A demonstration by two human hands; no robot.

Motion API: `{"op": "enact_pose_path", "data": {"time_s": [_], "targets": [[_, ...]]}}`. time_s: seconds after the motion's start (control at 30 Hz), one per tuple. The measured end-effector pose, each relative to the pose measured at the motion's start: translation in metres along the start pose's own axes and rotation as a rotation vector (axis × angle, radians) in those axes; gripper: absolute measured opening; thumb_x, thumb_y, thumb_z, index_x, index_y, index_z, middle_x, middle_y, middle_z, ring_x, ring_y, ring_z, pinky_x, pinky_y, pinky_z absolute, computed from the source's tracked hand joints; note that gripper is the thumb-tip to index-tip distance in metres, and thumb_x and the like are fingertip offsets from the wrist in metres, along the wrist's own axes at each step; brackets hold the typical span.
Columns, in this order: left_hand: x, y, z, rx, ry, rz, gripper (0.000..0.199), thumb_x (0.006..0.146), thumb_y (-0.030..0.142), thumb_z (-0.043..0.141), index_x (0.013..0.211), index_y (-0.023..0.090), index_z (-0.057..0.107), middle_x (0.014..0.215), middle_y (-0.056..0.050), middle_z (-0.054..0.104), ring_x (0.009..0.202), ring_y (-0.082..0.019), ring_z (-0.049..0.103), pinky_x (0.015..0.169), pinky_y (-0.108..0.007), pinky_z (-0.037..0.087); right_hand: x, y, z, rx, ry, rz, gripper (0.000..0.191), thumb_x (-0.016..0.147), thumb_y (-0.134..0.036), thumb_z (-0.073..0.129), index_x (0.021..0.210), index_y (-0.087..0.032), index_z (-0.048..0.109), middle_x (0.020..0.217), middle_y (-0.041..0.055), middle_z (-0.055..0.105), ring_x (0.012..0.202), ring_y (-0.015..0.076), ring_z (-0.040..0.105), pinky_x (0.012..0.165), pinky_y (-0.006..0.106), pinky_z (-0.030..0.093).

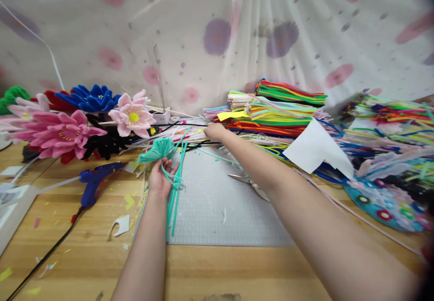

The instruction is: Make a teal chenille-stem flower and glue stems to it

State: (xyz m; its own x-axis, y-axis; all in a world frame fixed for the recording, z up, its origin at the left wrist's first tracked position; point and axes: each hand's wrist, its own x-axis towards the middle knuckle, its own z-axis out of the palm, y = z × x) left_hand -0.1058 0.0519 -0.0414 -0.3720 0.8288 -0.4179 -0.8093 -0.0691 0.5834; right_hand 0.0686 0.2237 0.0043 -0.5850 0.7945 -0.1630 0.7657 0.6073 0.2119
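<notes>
My left hand grips a teal-green pipe-cleaner piece near the left edge of the cutting mat, its fan-shaped top above the fingers and loose stems curling below. Beside that hand, several straight teal pipe cleaners lie on the grey cutting mat. My right hand reaches far forward over the heap of thin stems behind the mat. Its fingertips are hidden, so I cannot make out what they touch. Under my right forearm lies a pair of scissors, partly covered.
A blue glue gun rests at left, with its cord running toward me. Fuzzy flowers crowd the back left. Bundles of coloured pipe cleaners are stacked at the back. White paper and a blue decorated piece lie right.
</notes>
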Motion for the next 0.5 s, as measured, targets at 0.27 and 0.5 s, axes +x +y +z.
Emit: {"op": "enact_pose_path", "data": {"time_s": [0.27, 0.5], "targets": [[-0.005, -0.002, 0.007, 0.033, -0.038, 0.022, 0.014, 0.075, 0.013, 0.054, 0.062, 0.013, 0.057, 0.055, 0.001, 0.057, 0.056, -0.009, 0.057, 0.070, -0.028, 0.051, -0.038, 0.001, -0.045, 0.008, -0.027, 0.147, 0.030, 0.077, -0.008, 0.046, 0.100, -0.008, 0.064, 0.099, 0.0199, 0.064, 0.098, 0.0284, 0.059, 0.078, 0.036, 0.045], [-0.026, -0.011, 0.019, 0.336, -0.381, 0.108, 0.019, 0.063, 0.014, 0.065, 0.054, 0.014, 0.047, 0.047, 0.006, 0.038, 0.035, -0.001, 0.027, 0.031, -0.013, 0.015, -0.137, 0.016, -0.039, 0.257, -0.138, 0.284, 0.019, 0.073, -0.016, 0.052, 0.084, -0.021, 0.066, 0.075, 0.0056, 0.070, 0.075, 0.0202, 0.063, 0.066, 0.028, 0.043]]}}
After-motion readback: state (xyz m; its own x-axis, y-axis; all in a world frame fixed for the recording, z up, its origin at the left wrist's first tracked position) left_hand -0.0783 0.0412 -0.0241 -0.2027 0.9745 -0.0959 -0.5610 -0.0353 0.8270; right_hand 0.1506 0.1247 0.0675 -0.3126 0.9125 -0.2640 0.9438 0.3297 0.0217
